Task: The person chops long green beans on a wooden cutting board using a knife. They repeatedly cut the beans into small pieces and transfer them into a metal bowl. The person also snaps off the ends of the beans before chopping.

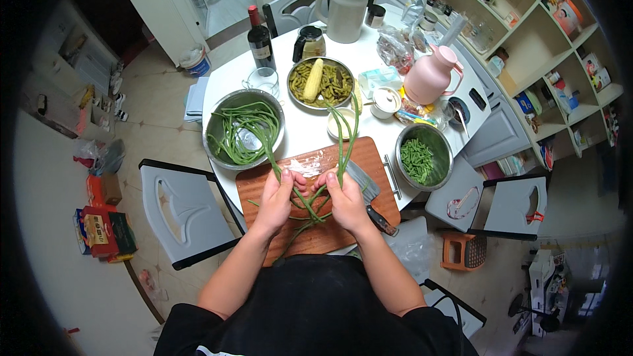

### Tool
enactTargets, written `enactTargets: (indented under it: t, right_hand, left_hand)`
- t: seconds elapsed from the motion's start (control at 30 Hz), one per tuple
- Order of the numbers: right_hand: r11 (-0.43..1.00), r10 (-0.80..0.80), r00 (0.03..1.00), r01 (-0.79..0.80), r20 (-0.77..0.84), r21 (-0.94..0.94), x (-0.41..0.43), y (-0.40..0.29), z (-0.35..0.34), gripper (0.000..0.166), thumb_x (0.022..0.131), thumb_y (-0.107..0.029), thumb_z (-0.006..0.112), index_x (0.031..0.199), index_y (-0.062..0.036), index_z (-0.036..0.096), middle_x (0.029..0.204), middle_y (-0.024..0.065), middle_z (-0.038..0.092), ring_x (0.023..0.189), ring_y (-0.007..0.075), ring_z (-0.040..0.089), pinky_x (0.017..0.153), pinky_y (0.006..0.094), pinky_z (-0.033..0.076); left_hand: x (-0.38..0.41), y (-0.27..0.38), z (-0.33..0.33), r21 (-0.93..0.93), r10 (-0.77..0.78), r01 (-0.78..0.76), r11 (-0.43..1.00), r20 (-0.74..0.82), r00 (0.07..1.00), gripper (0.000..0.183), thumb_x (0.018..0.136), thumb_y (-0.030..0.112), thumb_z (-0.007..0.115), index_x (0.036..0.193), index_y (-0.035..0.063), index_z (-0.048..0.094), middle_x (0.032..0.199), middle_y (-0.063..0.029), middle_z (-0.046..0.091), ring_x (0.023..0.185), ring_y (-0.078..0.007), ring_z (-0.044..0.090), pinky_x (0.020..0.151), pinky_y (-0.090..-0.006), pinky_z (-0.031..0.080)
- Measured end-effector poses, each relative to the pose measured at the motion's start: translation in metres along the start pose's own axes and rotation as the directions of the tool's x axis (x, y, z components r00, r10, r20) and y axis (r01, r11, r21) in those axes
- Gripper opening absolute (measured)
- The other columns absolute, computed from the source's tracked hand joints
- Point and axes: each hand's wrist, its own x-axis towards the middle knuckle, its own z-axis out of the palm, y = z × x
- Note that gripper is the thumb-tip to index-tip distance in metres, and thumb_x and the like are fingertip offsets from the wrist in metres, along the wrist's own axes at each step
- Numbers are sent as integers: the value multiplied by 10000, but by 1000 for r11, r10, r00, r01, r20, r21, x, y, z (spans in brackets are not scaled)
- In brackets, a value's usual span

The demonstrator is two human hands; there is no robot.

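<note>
Both my hands grip long green yardlong beans (347, 144) above a wooden cutting board (316, 155). My left hand (280, 199) is closed around some of the strands, and my right hand (343, 200) around others. Below the hands the strands cross, and their lower ends hang over the board. Beside my right hand a cleaver (363, 184) lies on the board, its dark handle toward me. Whole beans are coiled in a metal bowl (209, 144) at the left. Short cut bean pieces (417, 160) fill part of another metal bowl (447, 160) at the right.
Behind the board stand a pan of cooked pods (298, 83) with a corn cob (313, 81), a small bowl (341, 123) and a lidded white cup (385, 102). Farther back are a wine bottle (260, 42), a pink thermos jug (431, 76) and a white pitcher (346, 15). Chairs flank the table.
</note>
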Motion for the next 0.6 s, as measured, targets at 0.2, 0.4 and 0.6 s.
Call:
enactTargets:
  t: [0.2,0.4,0.6]
  right_hand:
    - [983,23,980,-58,196,172,-10,-3,3,239,1063,-201,386,967,-13,498,836,59,569,758,131,595,747,282,500]
    - [993,7,979,-30,206,111,-19,-2,15,260,1067,-241,380,966,-23,479,799,33,528,727,113,576,695,267,491]
    - [983,18,985,15,173,-184,-25,0,23,303,1063,-276,392,923,-22,482,744,56,561,667,132,576,620,287,484]
  left_hand:
    - [11,20,3,-289,-64,87,953,91,994,290,1064,292,392,1101,22,493,751,-15,481,666,-111,453,660,-276,450]
    - [7,36,14,-205,-143,174,963,156,977,452,1067,354,360,1254,-14,543,739,7,436,636,-98,469,674,-268,474]
    - [12,32,18,-212,-103,126,969,115,988,470,1065,334,372,1358,-12,493,1047,-64,607,860,-122,567,834,-282,491]
